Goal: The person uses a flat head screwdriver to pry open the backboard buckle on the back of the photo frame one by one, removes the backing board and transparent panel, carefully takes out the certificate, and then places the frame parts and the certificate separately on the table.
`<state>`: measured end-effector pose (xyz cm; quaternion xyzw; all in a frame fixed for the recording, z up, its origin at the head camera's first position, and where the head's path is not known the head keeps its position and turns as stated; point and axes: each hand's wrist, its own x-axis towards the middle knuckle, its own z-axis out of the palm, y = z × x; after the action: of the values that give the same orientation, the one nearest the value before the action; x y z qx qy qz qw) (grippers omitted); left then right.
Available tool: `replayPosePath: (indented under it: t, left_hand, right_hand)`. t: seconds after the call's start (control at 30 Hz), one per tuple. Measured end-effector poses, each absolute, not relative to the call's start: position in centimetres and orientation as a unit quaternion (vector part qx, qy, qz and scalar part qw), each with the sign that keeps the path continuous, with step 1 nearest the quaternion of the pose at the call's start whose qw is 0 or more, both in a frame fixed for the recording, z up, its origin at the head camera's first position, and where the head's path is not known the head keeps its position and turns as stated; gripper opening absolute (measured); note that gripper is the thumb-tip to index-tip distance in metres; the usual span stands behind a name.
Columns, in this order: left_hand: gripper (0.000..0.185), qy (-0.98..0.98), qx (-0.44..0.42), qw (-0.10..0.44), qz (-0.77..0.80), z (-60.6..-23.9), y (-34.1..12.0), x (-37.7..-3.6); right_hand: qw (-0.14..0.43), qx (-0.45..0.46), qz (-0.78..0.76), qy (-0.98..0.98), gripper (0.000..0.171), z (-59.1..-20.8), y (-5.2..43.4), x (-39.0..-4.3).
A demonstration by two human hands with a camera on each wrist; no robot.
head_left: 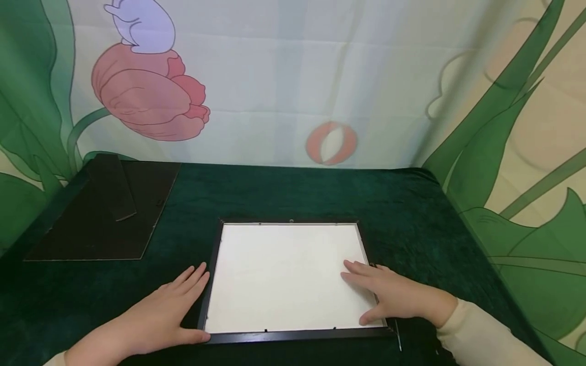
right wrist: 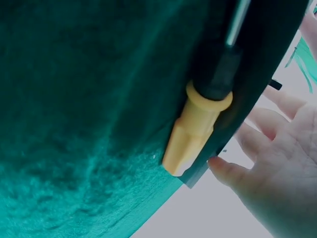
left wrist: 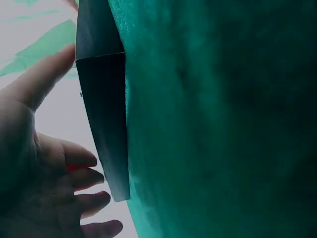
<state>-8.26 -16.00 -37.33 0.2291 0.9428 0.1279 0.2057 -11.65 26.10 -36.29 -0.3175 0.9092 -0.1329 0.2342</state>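
A black picture frame (head_left: pixel 297 336) lies on the green cloth, with a white sheet (head_left: pixel 284 274) filling its inside. Along the left side of the frame is my left hand (head_left: pixel 160 312), fingers spread and fairly straight, its thumb at the near left corner. My right hand (head_left: pixel 396 295) reaches over the right side, its fingers extended above the white sheet; whether they press on it I cannot tell. Beside that edge, a screwdriver with a yellow handle (right wrist: pixel 193 129) lies mostly hidden under the right hand in the head view; its metal shaft (head_left: pixel 399 335) sticks out.
A black backing board (head_left: pixel 96 229) with a stand leg (head_left: pixel 112 188) attached lies at the back left. Dark green cloth (head_left: pixel 274 193) covers the table. Behind hangs a printed curtain (head_left: pixel 256 86) with plants and a flower. Small dark tabs (head_left: pixel 265 330) stick up along the frame's inner edge.
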Motion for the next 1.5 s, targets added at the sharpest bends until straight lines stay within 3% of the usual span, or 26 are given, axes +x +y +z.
replayPosePath:
  t: [0.47,0.87,1.2,1.5]
  left_hand:
    - [0.111,0.933,0.277,0.189,0.130,-36.8,-15.4,-9.1]
    - [0.113,0.937,0.271,0.186,0.118,-36.4,-14.9,-9.2]
    - [0.113,0.937,0.261,0.200,0.117,-36.4,-14.8,-9.3]
    - [0.114,0.937,0.257,0.202,0.122,-36.3,-14.7,-9.4]
  right_hand:
    - [0.229,-0.319,-0.116,0.912,0.087,-36.2,26.0,-11.6]
    - [0.132,-0.337,-0.032,0.932,0.072,-35.7,23.9,-11.4]
    - [0.120,-0.374,-0.005,0.919,0.069,-35.6,20.6,-11.0]
    - [0.027,-0.446,0.021,0.894,0.050,-34.4,18.4,-10.3]
